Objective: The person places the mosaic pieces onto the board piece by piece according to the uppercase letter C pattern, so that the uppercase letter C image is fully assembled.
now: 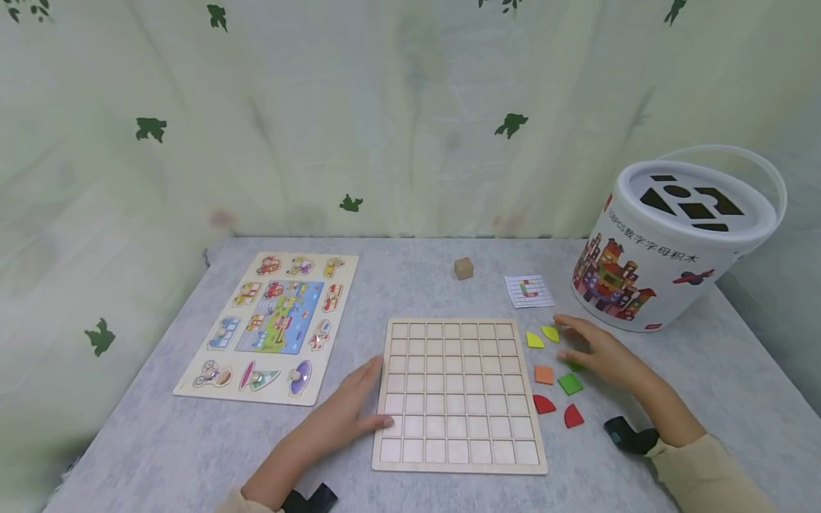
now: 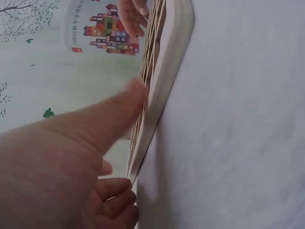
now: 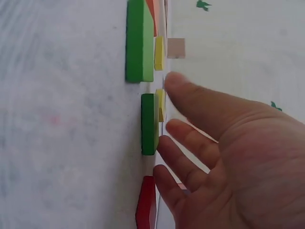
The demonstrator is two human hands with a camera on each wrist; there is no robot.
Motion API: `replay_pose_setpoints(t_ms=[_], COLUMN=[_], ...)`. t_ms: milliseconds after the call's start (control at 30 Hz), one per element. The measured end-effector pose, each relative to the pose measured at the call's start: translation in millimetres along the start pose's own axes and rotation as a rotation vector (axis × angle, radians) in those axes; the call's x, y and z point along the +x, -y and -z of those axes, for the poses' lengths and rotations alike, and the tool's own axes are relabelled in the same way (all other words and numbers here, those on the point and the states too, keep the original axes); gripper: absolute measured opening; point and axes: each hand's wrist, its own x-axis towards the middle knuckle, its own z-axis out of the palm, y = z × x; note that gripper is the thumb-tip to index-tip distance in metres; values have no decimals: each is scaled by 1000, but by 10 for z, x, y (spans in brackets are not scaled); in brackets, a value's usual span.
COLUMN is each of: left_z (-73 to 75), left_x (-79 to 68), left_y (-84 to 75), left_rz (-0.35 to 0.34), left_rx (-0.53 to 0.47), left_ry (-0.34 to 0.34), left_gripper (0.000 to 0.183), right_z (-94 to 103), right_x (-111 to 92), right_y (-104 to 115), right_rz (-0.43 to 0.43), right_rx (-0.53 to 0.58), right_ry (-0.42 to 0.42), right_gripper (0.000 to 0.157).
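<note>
A wooden grid board with square cells lies flat on the table. My left hand rests at its left edge, thumb reaching over the rim and straight fingers along the side. To the board's right are two yellow pieces, an orange square, a green square and two red quarter-round pieces. My right hand hovers with spread, relaxed fingers over another green piece, partly hidden from above. In the right wrist view, a red piece stands near its fingertips, and nothing is held.
A pattern card and a small wooden cube lie behind the board. At the back right stands a tall white bucket with a shape-sorter lid. A wooden picture puzzle lies on the left. A curtain hangs behind the table.
</note>
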Motion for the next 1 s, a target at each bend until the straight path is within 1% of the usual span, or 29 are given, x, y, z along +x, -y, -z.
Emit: replay_pose_setpoints(t_ms=[67, 167, 267, 333, 533, 733, 833, 1000], left_z=[-33, -79, -120, -138, -157, -161, -158, -152], left_x=[-16, -35, -50, -55, -66, -59, -59, -62], left_y=[-2, 10, 28, 30, 23, 31, 30, 25], left_rz=[2, -12, -28, -34, -40, -46, -51, -50], left_rx=[-15, -36, -60, -75, -103, -98, -96, -90], left_ry=[-5, -19, -35, -47, -69, -79, -83, -83], left_gripper=[88, 83, 78, 76, 75, 74, 74, 74], right_z=[-14, -33, -47, -58, -90, -82, -62, -23], right_x=[7, 22, 30, 38, 79, 140, 156, 162], right_y=[-28, -67, -76, -69, -33, -31, -35, 8], right_rz=[2, 18, 38, 36, 18, 34, 27, -41], right_rx=[4, -7, -24, -33, -60, -89, -100, -66], right_ry=[-5, -20, -49, -63, -77, -78, -91, -92], right_gripper=[60, 54, 48, 46, 44, 31, 25, 27])
